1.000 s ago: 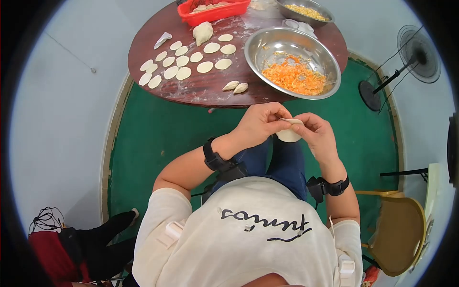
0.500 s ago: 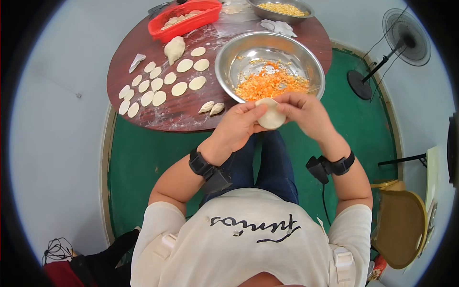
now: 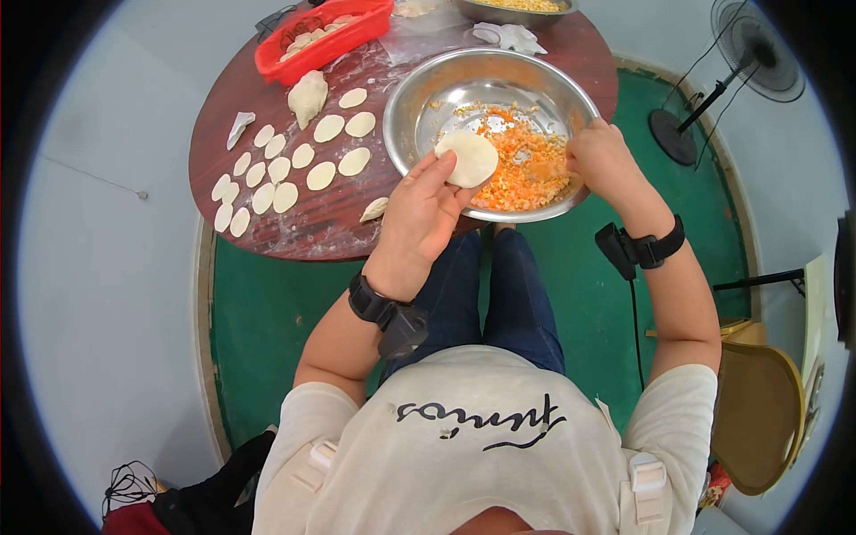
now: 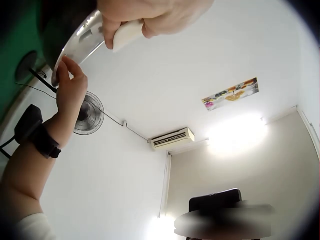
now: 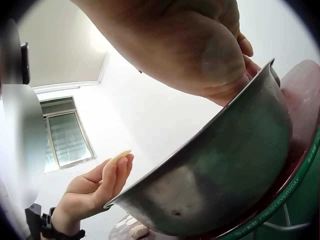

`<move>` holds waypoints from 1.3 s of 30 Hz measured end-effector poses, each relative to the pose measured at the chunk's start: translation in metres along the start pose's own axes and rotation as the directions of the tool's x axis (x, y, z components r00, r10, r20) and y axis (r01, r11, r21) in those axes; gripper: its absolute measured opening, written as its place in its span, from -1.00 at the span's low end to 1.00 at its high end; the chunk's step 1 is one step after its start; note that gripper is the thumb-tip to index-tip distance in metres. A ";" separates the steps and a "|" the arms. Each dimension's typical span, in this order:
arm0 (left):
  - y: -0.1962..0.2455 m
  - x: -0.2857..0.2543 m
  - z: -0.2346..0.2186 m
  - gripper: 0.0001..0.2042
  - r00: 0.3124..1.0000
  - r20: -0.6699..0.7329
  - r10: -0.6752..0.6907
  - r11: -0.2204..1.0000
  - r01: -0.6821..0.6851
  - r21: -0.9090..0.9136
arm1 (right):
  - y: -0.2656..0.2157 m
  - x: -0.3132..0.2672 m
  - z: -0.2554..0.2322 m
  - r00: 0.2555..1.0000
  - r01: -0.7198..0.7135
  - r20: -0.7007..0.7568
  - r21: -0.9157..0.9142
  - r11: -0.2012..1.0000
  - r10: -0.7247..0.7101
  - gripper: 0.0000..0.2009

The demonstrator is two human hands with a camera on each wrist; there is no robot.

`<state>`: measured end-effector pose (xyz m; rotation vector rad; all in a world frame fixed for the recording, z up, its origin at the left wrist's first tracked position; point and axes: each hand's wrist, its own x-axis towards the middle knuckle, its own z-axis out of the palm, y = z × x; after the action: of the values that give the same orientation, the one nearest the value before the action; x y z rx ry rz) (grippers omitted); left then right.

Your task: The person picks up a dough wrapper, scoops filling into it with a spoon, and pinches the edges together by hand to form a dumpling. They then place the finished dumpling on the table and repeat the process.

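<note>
A round dough wrapper (image 3: 469, 159) is pinched at its edge between the thumb and fingers of my left hand (image 3: 423, 209), above the near left side of the steel bowl (image 3: 412, 85). In the right wrist view the wrapper (image 5: 117, 158) appears edge-on, near the rim. Orange and yellow chopped filling (image 3: 513, 183) lies in the bowl. My right hand (image 3: 610, 165) reaches over the bowl's right rim, its fingers curled on the handle of a clear spoon (image 3: 546, 169) in the filling; the fingers hide most of the handle.
Several flat wrappers (image 3: 321, 176) lie on the floured round table (image 3: 294, 234), with a dough lump (image 3: 308, 98) behind them. A folded dumpling (image 3: 374, 209) sits near the front edge. Farther back are a red basket (image 3: 267, 67) of dumplings and another bowl (image 3: 513, 16).
Both hands held the wrapper below or at the table's edge. The left hand has carried it over the bowl; the right hand has let go and moved right to the spoon.
</note>
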<state>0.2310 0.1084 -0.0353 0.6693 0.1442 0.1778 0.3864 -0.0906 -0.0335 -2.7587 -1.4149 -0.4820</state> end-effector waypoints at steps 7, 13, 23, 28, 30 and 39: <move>0.000 0.008 -0.001 -0.67 1.000 0.003 0.022 0.998 -0.021 -0.054 | -0.033 0.006 0.002 0.993 -0.089 0.096 0.228 0.970 0.068 -0.86; 0.000 0.009 0.000 -0.65 1.000 -0.007 0.017 0.997 -0.018 -0.074 | -0.035 0.003 -0.013 0.946 -0.309 0.249 0.499 0.810 0.208 -0.82; -0.003 0.014 0.001 -0.68 0.999 0.042 -0.004 0.995 0.008 -0.102 | -0.021 -0.002 -0.032 0.895 -0.440 0.264 0.643 0.626 0.358 -0.80; -0.009 0.019 0.001 -0.64 0.996 0.064 -0.069 0.990 0.076 -0.121 | -0.034 -0.001 -0.039 0.917 -0.249 -0.087 0.637 0.729 0.389 -0.83; -0.010 0.020 0.005 -0.64 0.994 0.067 -0.089 0.988 0.097 -0.123 | -0.043 0.001 -0.036 0.926 -0.107 -0.263 0.507 0.855 0.272 -0.87; -0.009 0.019 0.005 -0.63 0.990 0.082 -0.114 0.979 0.126 -0.161 | -0.050 -0.003 -0.028 0.794 0.165 -0.603 0.099 0.981 -0.073 -0.87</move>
<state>0.2514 0.1024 -0.0385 0.4982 0.0984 0.0485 0.3380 -0.0674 -0.0146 -2.1082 -1.3759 -1.0872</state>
